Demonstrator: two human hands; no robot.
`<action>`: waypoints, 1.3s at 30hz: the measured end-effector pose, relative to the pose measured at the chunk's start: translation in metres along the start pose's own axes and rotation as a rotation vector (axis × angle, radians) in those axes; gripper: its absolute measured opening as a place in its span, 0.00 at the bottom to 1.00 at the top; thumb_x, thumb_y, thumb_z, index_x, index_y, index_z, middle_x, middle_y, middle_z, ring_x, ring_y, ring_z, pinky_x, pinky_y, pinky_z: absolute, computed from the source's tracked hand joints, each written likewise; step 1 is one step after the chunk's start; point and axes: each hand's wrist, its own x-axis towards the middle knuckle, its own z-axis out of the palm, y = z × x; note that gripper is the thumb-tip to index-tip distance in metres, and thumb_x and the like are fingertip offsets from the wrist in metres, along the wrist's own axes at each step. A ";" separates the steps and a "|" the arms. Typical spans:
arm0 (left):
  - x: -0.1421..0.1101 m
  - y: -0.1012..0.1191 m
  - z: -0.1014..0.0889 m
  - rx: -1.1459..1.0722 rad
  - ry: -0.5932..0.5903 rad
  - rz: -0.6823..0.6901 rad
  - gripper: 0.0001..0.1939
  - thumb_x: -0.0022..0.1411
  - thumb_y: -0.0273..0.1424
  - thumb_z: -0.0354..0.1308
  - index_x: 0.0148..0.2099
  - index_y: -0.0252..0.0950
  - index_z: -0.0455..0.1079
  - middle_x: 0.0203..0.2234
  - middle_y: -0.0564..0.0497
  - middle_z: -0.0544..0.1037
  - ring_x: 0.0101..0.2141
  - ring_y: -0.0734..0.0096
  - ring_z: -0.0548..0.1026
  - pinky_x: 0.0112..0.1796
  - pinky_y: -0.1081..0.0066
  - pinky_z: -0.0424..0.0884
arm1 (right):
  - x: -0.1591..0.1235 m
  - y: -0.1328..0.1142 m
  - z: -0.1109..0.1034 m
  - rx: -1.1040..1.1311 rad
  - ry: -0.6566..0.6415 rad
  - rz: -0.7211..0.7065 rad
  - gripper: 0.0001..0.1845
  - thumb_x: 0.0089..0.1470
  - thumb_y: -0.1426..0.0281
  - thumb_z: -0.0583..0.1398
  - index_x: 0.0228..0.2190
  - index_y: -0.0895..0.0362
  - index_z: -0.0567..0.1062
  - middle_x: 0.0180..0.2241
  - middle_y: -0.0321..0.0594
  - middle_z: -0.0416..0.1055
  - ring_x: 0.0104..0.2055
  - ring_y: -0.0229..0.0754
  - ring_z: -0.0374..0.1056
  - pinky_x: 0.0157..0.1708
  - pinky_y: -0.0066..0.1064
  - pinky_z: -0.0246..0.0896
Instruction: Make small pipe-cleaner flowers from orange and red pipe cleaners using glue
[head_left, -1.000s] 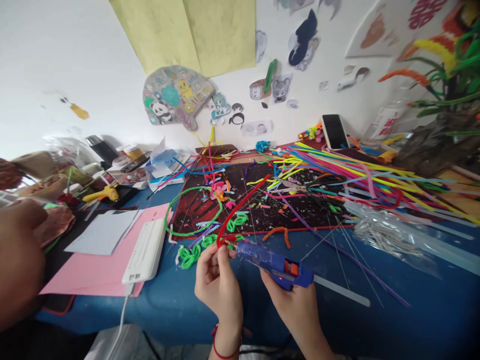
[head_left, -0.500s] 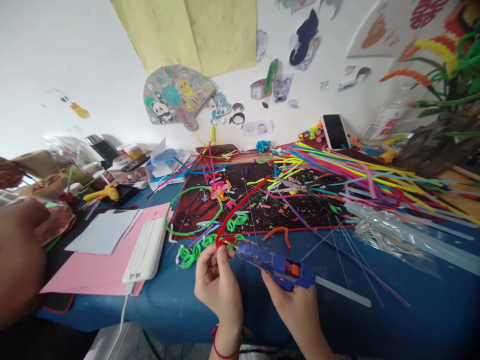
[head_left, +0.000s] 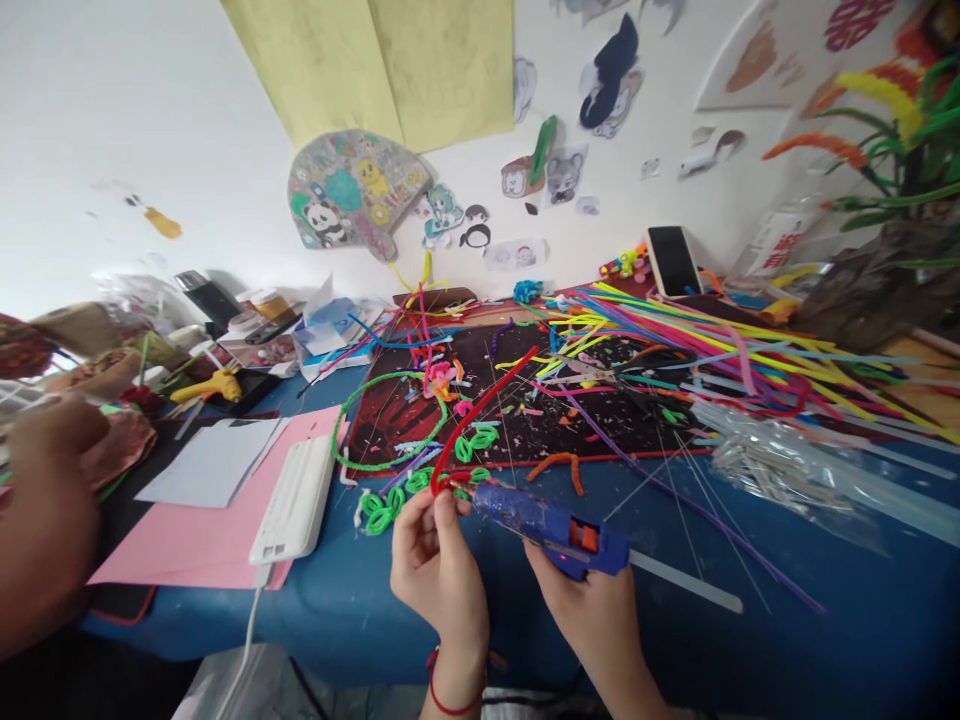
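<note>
Between thumb and fingers, my left hand (head_left: 439,560) pinches a red pipe cleaner (head_left: 480,412), bent into a small loop at the fingertips, its long end slanting up to the right. My right hand (head_left: 589,610) is wrapped round the handle of a blue hot glue gun (head_left: 551,525) with a red part on its side. A pale glue stick (head_left: 690,583) sticks out of its back. The gun's nozzle points left, close to the red loop; whether it touches cannot be made out. Green pipe-cleaner loops (head_left: 384,510) lie just beyond my left hand.
Another person's hand (head_left: 52,490) is at the far left. A white power bank (head_left: 294,500) with a cable lies on pink paper (head_left: 187,545). A dark mat (head_left: 600,430) carries scraps; pipe cleaners (head_left: 720,335) are heaped right, near a plastic bag (head_left: 787,480). A yellow glue gun (head_left: 210,388) stands left.
My hands, the red pipe cleaner and the blue glue gun keep nearly the same pose. The other person's hand at the left has shifted slightly. The view has moved a little.
</note>
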 end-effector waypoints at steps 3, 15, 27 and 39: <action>0.000 0.000 0.000 -0.009 0.004 0.000 0.07 0.56 0.33 0.64 0.35 0.35 0.72 0.21 0.56 0.77 0.21 0.74 0.76 0.26 0.75 0.72 | -0.001 0.001 0.001 -0.006 0.002 0.013 0.08 0.52 0.67 0.60 0.25 0.55 0.77 0.23 0.42 0.79 0.26 0.49 0.77 0.26 0.32 0.72; 0.001 0.002 0.003 -0.030 0.056 0.045 0.05 0.57 0.31 0.64 0.36 0.35 0.73 0.21 0.57 0.77 0.21 0.77 0.75 0.26 0.76 0.70 | -0.002 0.004 0.002 -0.037 -0.022 -0.020 0.09 0.53 0.67 0.60 0.23 0.55 0.75 0.22 0.42 0.78 0.24 0.48 0.77 0.25 0.31 0.70; 0.003 0.002 0.006 -0.041 0.128 0.078 0.06 0.56 0.31 0.64 0.35 0.35 0.72 0.23 0.57 0.76 0.21 0.77 0.73 0.25 0.75 0.69 | -0.004 0.004 0.004 -0.066 -0.009 -0.020 0.10 0.52 0.66 0.59 0.22 0.56 0.74 0.19 0.42 0.76 0.21 0.46 0.75 0.23 0.28 0.69; 0.054 0.053 -0.048 -0.281 0.332 0.076 0.07 0.52 0.27 0.65 0.30 0.34 0.68 0.23 0.56 0.74 0.21 0.79 0.66 0.26 0.75 0.64 | 0.010 -0.001 0.001 0.247 -0.147 0.455 0.16 0.48 0.59 0.62 0.19 0.56 0.72 0.13 0.36 0.67 0.16 0.41 0.66 0.18 0.29 0.61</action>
